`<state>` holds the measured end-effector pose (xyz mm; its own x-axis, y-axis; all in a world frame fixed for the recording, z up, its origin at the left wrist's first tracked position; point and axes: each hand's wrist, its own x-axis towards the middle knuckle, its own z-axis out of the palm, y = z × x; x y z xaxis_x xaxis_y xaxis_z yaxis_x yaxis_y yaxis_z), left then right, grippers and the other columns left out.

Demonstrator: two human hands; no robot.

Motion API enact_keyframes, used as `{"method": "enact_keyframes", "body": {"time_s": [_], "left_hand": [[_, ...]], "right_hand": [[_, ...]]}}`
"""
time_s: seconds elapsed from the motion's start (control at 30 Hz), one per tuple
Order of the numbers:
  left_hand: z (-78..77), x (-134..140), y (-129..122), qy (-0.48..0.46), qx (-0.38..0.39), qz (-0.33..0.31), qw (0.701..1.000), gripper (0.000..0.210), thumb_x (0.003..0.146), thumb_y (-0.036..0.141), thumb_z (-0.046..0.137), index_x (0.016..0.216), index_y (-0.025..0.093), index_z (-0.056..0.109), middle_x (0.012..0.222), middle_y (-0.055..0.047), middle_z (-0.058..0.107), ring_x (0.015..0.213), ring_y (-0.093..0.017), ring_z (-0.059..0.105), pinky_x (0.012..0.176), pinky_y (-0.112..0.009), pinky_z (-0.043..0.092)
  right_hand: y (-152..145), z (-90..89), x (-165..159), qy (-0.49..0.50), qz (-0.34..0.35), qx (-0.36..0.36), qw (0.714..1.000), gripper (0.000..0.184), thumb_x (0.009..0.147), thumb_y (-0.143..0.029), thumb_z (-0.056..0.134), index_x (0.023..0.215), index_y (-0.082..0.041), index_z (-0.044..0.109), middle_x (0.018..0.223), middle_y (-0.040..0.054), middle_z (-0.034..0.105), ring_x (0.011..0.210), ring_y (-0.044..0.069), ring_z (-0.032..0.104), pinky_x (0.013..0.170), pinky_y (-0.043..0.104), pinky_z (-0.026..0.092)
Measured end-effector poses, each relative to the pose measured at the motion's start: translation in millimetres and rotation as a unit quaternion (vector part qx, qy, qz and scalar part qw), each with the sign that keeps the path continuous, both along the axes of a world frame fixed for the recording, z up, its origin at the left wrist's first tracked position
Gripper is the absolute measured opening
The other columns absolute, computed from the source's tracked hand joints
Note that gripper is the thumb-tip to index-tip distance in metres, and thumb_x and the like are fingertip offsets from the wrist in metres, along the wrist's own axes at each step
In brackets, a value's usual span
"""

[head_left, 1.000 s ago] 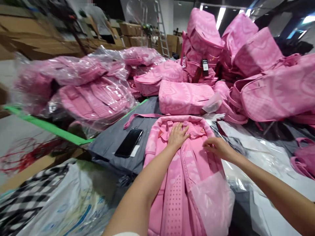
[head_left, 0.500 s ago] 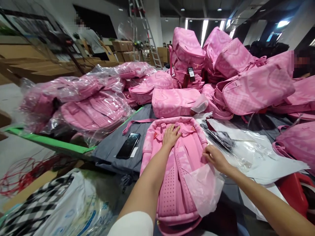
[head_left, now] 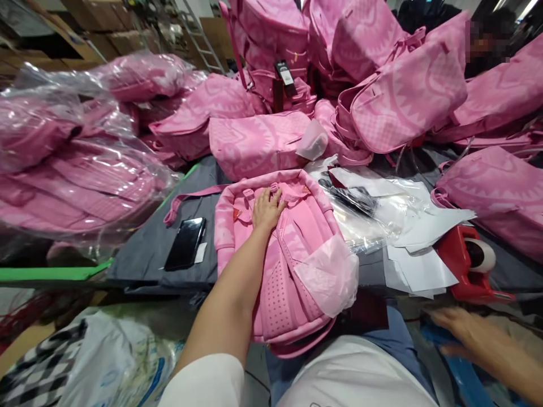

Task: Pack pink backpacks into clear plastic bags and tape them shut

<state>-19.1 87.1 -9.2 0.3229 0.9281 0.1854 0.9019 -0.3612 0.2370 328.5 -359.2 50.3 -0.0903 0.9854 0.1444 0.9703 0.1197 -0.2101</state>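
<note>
A pink backpack [head_left: 292, 265] lies on the dark-covered table with its straps and back panel facing up. My left hand [head_left: 267, 210] rests flat on its upper part, fingers spread near the top strap buckles. A crumpled sheet of thin white wrapping [head_left: 328, 277] clings to the backpack's lower right side. Off to the right, below the table edge, my right hand [head_left: 464, 330] is blurred by motion, its fingers stretched out and apart with nothing visible in them. Just beneath it is a blue object [head_left: 460, 367] whose kind I cannot make out.
A phone [head_left: 185, 244] lies left of the backpack. Clear plastic bags [head_left: 360, 226], white paper sheets [head_left: 428, 226] and a red tape dispenser [head_left: 466, 271] are to the right. More pink backpacks [head_left: 261, 141] are piled behind; plastic-wrapped ones [head_left: 85, 186] lie left. A person's head shows at upper right.
My right hand has left the backpack's right edge and moved right and down, past the table edge. My left hand stays on the backpack. The view has tipped downward.
</note>
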Motion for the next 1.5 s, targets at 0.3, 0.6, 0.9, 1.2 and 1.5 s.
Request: {"method": "enact_keyframes", "body": {"time_s": [0.3, 0.6, 0.9, 1.2, 1.5], "left_hand": [[8.8, 1.3, -6.4, 0.007, -0.008, 0.01, 1.0, 0.054, 0.105, 0.044, 0.046, 0.155, 0.026, 0.047, 0.165, -0.013, 0.038, 0.154, -0.03, 0.032, 0.126, -0.049, 0.03], [1.1, 1.9, 0.1, -0.019, 0.003, 0.003, 1.0, 0.053, 0.105, 0.043, 0.046, 0.155, 0.025, 0.047, 0.164, -0.014, 0.038, 0.153, -0.03, 0.032, 0.126, -0.049, 0.028], [1.0, -0.1, -6.4, -0.054, 0.033, 0.011, 0.998, 0.05, 0.102, 0.042, 0.054, 0.15, 0.026, 0.054, 0.159, -0.013, 0.046, 0.153, -0.033, 0.033, 0.125, -0.051, 0.03], [25.0, -25.7, -5.7, -0.096, -0.045, -0.033, 0.994, 0.049, 0.104, 0.033, 0.045, 0.152, 0.021, 0.047, 0.159, -0.015, 0.046, 0.152, -0.028, 0.034, 0.126, -0.052, 0.026], [54.2, -53.7, -187.6, -0.05, -0.03, -0.438, 0.897, 0.048, 0.103, 0.061, 0.042, 0.089, 0.018, 0.06, 0.09, -0.009, 0.063, 0.082, -0.022, 0.053, 0.081, -0.036, 0.046]], "right_hand": [[175.3, 20.1, -118.5, 0.117, 0.256, -0.031, 0.959, 0.062, 0.089, -0.037, 0.076, 0.145, -0.02, 0.054, 0.136, 0.0164, 0.065, 0.131, 0.032, 0.057, 0.119, 0.058, 0.035], [76.4, 13.3, -38.0, 0.072, 0.306, -0.225, 0.922, 0.056, 0.077, -0.004, 0.058, 0.119, -0.036, 0.075, 0.139, 0.0052, 0.067, 0.137, 0.029, 0.055, 0.116, 0.054, 0.043], [250.9, 70.8, -116.7, 0.109, 0.244, -0.071, 0.961, 0.037, 0.104, -0.038, 0.052, 0.136, -0.026, 0.067, 0.126, 0.0098, 0.073, 0.111, 0.027, 0.071, 0.096, 0.039, 0.058], [335.6, -49.1, -219.8, -0.039, 0.202, 0.0, 0.979, 0.06, 0.106, -0.046, 0.043, 0.152, -0.008, 0.048, 0.155, 0.0229, 0.048, 0.14, 0.035, 0.047, 0.121, 0.054, 0.028], [342.6, -43.5, -217.5, 0.007, 0.208, 0.003, 0.978, 0.054, 0.106, -0.038, 0.046, 0.149, -0.006, 0.049, 0.152, 0.0258, 0.049, 0.135, 0.038, 0.048, 0.115, 0.056, 0.03]]}}
